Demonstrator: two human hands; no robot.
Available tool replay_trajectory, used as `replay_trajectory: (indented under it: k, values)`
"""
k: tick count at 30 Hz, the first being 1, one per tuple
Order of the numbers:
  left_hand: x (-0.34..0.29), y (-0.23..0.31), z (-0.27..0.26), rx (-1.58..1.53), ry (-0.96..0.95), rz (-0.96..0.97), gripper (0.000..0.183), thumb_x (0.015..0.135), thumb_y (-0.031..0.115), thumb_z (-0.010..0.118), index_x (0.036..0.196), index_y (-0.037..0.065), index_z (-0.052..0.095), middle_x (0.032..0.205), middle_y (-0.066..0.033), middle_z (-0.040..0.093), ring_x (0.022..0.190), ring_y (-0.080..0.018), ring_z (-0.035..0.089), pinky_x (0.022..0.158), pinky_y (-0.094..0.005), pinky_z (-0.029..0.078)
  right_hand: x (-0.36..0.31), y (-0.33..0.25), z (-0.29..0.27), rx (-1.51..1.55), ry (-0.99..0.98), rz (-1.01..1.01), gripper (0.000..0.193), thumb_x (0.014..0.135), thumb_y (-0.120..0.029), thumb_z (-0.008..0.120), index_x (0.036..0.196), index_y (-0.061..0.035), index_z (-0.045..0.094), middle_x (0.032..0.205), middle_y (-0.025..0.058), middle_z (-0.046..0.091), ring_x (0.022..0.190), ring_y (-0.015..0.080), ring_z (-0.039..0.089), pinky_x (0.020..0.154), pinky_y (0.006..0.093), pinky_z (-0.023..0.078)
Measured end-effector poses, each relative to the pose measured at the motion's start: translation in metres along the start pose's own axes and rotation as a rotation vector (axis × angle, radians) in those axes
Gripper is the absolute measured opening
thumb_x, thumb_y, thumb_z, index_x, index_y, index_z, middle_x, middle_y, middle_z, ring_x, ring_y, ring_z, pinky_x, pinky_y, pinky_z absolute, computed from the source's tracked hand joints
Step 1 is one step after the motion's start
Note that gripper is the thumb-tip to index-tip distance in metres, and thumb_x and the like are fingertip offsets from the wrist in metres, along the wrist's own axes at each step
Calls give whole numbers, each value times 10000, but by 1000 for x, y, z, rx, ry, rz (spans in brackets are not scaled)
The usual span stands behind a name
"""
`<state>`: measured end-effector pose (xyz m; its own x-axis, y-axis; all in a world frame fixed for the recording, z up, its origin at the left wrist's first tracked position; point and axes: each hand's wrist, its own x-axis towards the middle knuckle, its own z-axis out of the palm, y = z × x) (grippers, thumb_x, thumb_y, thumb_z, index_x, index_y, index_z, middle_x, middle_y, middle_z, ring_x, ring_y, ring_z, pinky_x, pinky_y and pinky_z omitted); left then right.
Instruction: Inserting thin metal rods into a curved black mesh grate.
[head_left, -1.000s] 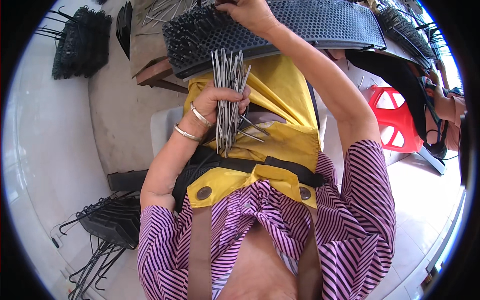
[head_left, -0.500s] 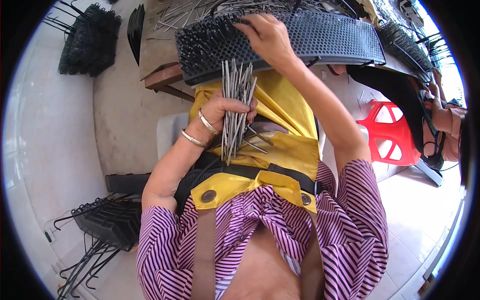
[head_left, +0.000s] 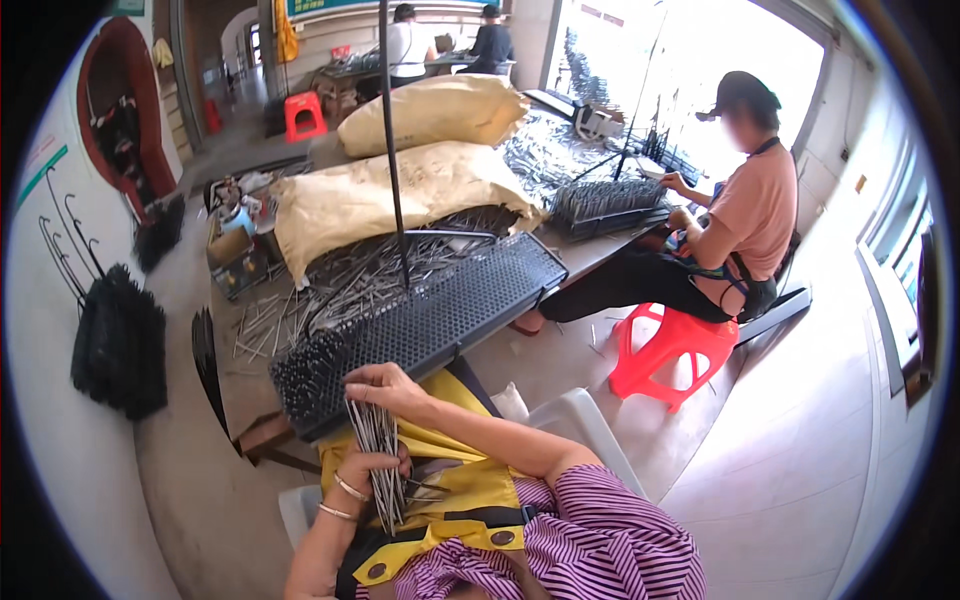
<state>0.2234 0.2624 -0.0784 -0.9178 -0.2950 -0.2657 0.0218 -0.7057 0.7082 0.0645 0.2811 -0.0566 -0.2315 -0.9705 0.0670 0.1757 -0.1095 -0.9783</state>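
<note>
My left hand (head_left: 362, 470) is closed round a thick bundle of thin grey metal rods (head_left: 377, 440), held upright over my yellow apron (head_left: 450, 500). Two bracelets circle that wrist. Over the top ends of the bundle, my right hand (head_left: 388, 390) has its fingers bent together; what they pinch, if anything, is hidden. Just beyond both hands lies a long black tray (head_left: 450, 295) full of round holes. Its left part is packed with short dark upright pieces (head_left: 305, 378), while the holes toward the right show bare.
Loose rods (head_left: 350, 275) heap behind the tray, beside large tan sacks (head_left: 400, 190). A dark pole (head_left: 392, 130) rises from the tray area. At right a co-worker (head_left: 755, 200) sits on a red stool (head_left: 670, 355) by another filled tray (head_left: 610, 205). Black racks (head_left: 120, 340) hang at left.
My right hand has come back from the tray's filled part to the top of the rod bundle. The view has tilted up and turned, showing more of the room. My left hand keeps its hold.
</note>
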Motion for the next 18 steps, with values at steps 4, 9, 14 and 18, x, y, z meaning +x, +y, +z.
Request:
replay_trajectory:
  k: [4,9,14,18]
  values:
    - [3,5,0,-43,-35,9,415,619,-21,637,1004,38,494,737,-116,585,636,-257,596,601,-348,502,-4,-10,0,-215,-139,18,305,816,-267,626,845,35,650,699,31,616,661,77,541,596,248,444]
    - [11,10,4,-26,-65,-7,429,620,-22,630,1024,37,496,738,-114,578,649,-256,593,614,-352,495,-6,2,1,19,5,-35,187,750,-78,669,891,41,639,663,21,597,602,66,538,532,212,427]
    - [5,12,17,35,1,-17,455,598,15,601,1038,47,489,693,-93,541,638,-244,567,641,-353,480,-10,-5,4,19,27,29,155,742,-36,648,880,34,636,703,24,611,632,58,539,557,197,427]
    - [2,7,24,83,-21,-27,443,615,4,604,1042,35,490,721,-94,553,662,-255,575,678,-366,486,-19,0,-8,-100,-41,82,166,742,-71,610,863,38,642,697,36,613,634,74,548,576,224,443]
